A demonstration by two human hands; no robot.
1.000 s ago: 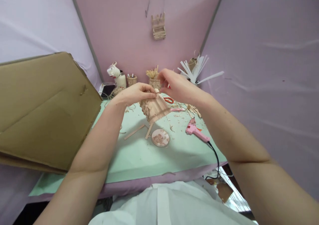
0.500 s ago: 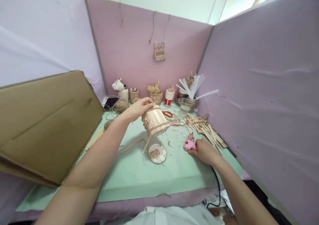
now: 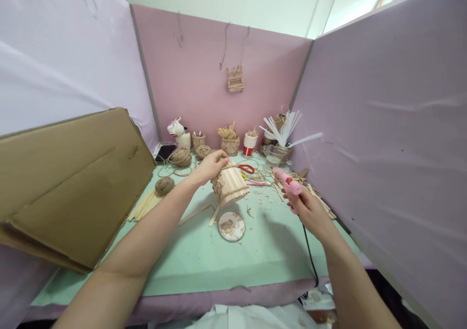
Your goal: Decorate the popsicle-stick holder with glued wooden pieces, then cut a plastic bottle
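My left hand (image 3: 211, 167) is closed on the upper rim of a wooden-stick basket (image 3: 233, 185), which tilts above the table with twine bands round it. In my right hand (image 3: 306, 209) is a pink glue gun (image 3: 288, 180), raised off the table with its nozzle pointing up and left toward the back. A black cord hangs from its handle. Below the basket lies a round dish (image 3: 231, 226) of wood scraps, with a loose wooden stick (image 3: 193, 215) to its left.
Red-handled scissors (image 3: 246, 168) and tangled twine lie behind the basket. Wooden sticks (image 3: 317, 199) are heaped at right. A twine ball (image 3: 165, 185) and pale strips are at left, beside a large cardboard sheet (image 3: 80, 188). Cups and a cow figurine (image 3: 178, 129) line the back.
My right hand left the basket, took hold of the glue gun on the table and lifted it. The left hand keeps the basket nearly where it was. The head view tilted up.
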